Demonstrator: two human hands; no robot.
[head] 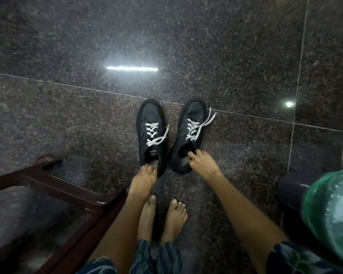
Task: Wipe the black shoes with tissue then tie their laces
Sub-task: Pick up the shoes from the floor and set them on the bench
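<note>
We have both black shoes side by side on the dark stone floor (67,115), toes pointing away from us. Our left hand (144,179) rests its fingers on the heel collar of the left shoe (151,133); our right hand (201,164) pinches the collar of the right shoe (188,135). The white laces (196,127) hang loose, untied. We judge the shoes light, with soft uppers and firmer heels, so the collar is the place to hold. No tissue shows.

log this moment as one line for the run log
left hand on left shoe heel | right hand at right shoe collar | laces untied | no tissue seen
</note>
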